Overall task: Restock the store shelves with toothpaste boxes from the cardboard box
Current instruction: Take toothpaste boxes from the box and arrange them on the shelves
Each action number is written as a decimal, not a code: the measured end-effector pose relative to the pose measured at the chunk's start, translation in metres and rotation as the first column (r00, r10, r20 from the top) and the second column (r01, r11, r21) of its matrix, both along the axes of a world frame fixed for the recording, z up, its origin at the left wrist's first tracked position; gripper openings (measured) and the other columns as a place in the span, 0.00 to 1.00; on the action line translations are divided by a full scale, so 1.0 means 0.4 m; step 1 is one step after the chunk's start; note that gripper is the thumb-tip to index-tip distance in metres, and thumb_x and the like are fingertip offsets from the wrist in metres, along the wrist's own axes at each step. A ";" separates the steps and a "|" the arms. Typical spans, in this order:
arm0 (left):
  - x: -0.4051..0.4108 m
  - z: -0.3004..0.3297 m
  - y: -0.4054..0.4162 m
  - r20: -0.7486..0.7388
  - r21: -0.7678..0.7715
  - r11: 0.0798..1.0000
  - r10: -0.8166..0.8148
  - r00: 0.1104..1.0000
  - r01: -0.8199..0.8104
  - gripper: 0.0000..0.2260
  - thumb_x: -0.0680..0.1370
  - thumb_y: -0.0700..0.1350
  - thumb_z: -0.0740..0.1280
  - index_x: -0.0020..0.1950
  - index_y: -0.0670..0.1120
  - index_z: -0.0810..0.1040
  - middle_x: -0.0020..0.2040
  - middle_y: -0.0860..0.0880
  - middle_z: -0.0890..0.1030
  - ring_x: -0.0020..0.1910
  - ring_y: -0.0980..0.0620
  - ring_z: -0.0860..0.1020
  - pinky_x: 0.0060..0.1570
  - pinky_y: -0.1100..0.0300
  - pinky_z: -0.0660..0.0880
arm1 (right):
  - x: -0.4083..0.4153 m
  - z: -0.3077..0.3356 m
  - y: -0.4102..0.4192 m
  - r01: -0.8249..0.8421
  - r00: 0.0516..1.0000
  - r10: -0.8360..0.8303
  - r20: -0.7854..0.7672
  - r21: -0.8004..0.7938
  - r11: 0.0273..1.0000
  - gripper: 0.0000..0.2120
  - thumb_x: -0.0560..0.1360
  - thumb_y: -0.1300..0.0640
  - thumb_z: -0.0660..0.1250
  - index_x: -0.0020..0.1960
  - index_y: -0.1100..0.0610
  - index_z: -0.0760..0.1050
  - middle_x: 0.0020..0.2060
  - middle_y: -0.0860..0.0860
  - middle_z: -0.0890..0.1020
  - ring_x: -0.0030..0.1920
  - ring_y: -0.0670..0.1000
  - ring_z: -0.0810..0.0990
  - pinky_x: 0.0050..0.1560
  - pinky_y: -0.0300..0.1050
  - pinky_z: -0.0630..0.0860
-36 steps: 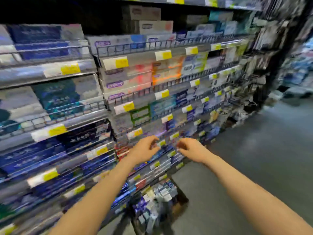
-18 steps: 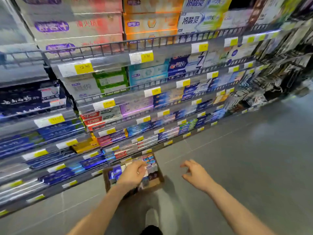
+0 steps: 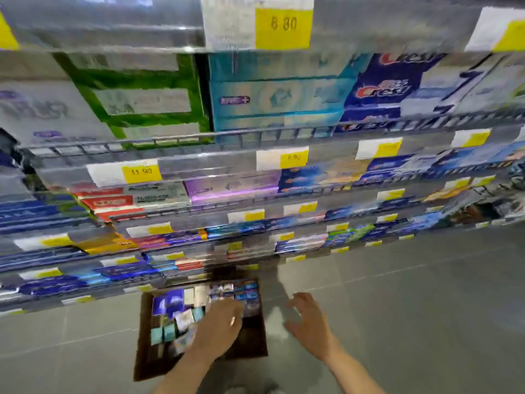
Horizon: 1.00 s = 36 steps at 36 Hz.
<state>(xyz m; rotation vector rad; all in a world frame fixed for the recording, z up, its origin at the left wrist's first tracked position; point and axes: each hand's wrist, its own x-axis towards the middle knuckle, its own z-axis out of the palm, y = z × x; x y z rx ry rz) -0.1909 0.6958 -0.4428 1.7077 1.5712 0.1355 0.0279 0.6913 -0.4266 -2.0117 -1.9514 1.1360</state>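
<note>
While the whole picture is blurred, the main things can be told. A cardboard box stands on the grey floor just under the lowest shelf, and its far end is partly hidden by the shelf edge. Inside it the toothpaste boxes stand packed together, mostly in the far and left part; the near right part looks dark. The left hand is over the box, palm down, touching or very near the packs; its fingers are bent, but I cannot tell if they hold anything. The right hand is beside the box, over the floor, with fingers spread apart and nothing in them. Above, the shelves fill the upper part of the view, with wire rails, many packs in blue, red, green and purple, and yellow price tags; 2 of the tags seem to read 8.80. Most print on the packs is too smeared to read. Both forearms are cut off at the bottom edge.
</note>
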 end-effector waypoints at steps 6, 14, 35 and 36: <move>0.059 -0.333 0.058 -0.160 0.124 0.990 -0.042 0.986 0.063 0.07 0.69 0.46 0.61 0.39 0.50 0.79 0.37 0.53 0.80 0.36 0.53 0.80 0.36 0.61 0.77 | -0.005 -0.323 0.099 0.025 0.999 -0.024 0.026 -0.054 0.998 0.18 0.68 0.57 0.70 0.58 0.56 0.77 0.58 0.53 0.75 0.58 0.54 0.76 0.56 0.45 0.72; 0.058 -0.761 0.047 -0.474 0.102 0.935 -0.254 0.844 0.339 0.26 0.54 0.42 0.79 0.52 0.45 0.83 0.50 0.47 0.83 0.52 0.47 0.81 0.57 0.40 0.74 | -0.063 -0.703 0.140 -0.238 0.954 0.254 0.159 -0.114 0.965 0.25 0.75 0.53 0.65 0.70 0.52 0.63 0.72 0.53 0.60 0.70 0.52 0.61 0.69 0.41 0.58; 0.100 -0.884 0.067 -0.687 -0.045 0.949 -0.257 0.680 0.313 0.19 0.77 0.44 0.63 0.68 0.45 0.69 0.74 0.42 0.56 0.75 0.43 0.47 0.66 0.36 0.32 | -0.107 -0.900 0.126 -0.299 0.885 0.285 0.368 -0.020 0.954 0.21 0.72 0.51 0.67 0.64 0.50 0.71 0.70 0.52 0.63 0.67 0.54 0.64 0.63 0.51 0.67; 0.095 -0.879 0.063 -0.670 -0.031 0.951 -0.249 0.699 0.309 0.19 0.77 0.45 0.64 0.67 0.45 0.70 0.73 0.42 0.57 0.75 0.43 0.49 0.67 0.36 0.33 | -0.101 -0.894 0.122 -0.304 0.890 0.281 0.359 0.006 0.953 0.18 0.71 0.52 0.69 0.61 0.50 0.74 0.69 0.52 0.66 0.66 0.55 0.67 0.60 0.52 0.70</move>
